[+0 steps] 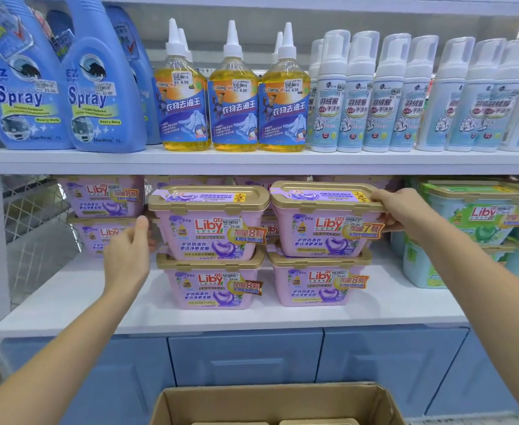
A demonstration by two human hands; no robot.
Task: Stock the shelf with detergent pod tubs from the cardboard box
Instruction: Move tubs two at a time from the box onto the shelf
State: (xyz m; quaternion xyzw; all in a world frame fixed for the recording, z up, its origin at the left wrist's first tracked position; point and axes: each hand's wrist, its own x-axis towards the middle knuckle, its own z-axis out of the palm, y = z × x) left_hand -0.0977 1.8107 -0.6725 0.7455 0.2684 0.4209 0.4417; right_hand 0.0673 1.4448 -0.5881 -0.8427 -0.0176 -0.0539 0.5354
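Pink Liby pod tubs with gold lids stand two high on the white lower shelf (227, 317). My left hand (129, 256) reaches to the left end of the upper left tub (209, 222), its fingertips hidden behind the tub's side. My right hand (402, 213) grips the right end of the upper right tub (322, 219), thumb on the gold lid. Each upper tub rests on a lower tub (212, 283) (316, 280). The cardboard box (190, 403) stands open below, with two gold lids showing at its bottom edge.
More pink tubs (101, 197) are stacked behind at the left beside a wire mesh divider (31, 216). Green Liby tubs (472, 222) fill the shelf's right side. Spray, yellow and white bottles line the upper shelf (252, 161). Blue cabinet doors (242, 357) sit below.
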